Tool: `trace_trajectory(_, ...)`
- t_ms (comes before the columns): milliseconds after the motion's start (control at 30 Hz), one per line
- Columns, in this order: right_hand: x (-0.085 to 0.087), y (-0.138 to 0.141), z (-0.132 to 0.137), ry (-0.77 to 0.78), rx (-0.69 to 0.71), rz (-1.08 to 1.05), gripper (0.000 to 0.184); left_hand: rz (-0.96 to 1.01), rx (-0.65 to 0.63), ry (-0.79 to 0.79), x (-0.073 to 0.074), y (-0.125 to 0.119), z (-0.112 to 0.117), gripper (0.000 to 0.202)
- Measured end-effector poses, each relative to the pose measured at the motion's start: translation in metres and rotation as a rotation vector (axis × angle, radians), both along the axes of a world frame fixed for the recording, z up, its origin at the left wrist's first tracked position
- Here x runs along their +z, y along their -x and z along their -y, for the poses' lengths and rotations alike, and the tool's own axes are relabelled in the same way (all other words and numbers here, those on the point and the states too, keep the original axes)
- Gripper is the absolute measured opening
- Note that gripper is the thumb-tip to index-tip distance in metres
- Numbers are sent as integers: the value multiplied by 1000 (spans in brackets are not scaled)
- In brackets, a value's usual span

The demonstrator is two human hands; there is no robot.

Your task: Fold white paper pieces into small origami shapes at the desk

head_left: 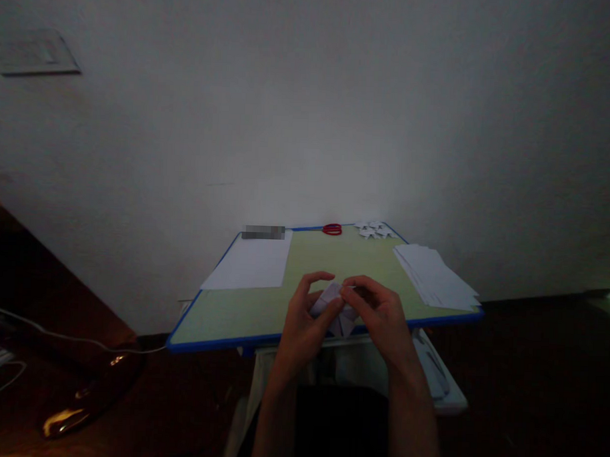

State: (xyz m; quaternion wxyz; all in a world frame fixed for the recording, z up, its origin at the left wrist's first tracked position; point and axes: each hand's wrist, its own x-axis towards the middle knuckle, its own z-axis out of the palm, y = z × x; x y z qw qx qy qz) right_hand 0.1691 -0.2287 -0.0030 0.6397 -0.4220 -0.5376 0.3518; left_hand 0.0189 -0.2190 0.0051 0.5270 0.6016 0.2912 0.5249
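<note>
A small folded piece of white paper (pixel 342 324) is held between my two hands, just above the front edge of the table. My left hand (pixel 304 318) grips it from the left, the thumb pressed on its face and the index finger curved over behind. From the right, my right hand (pixel 377 308) pinches its upper edge between thumb and index finger. Creases and pointed flaps show at the paper's lower end. Part of it is hidden behind my fingers.
On the blue-edged green table (pixel 232 319) lie a white sheet (pixel 254 263) at left, red-handled scissors (pixel 331 229) at the back, several small folded paper pieces (pixel 375 229) at back right, and a stack of white paper (pixel 436 276) at right. Behind stands a wall (pixel 309 122).
</note>
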Motion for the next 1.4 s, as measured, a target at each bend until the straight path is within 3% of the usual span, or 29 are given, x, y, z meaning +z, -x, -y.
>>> trace_trajectory(500,-2,10,-9,-37,-153,-110,22,191,86,98,-18,-4,-18,41)
trace_trajectory(867,0,6,-7,-26,-152,-84,19,67,176,77,-2,-7,-7,48)
trace_trajectory(1100,1,6,-4,-27,-108,-27,17,61,222,31,-4,-4,-9,45)
trace_trajectory(1300,3,6,-5,-30,-151,-42,26,70,236,51,-5,-3,-10,45)
trace_trajectory(1400,1,4,-6,-22,-86,-2,26,62,228,48,-4,-3,-9,44)
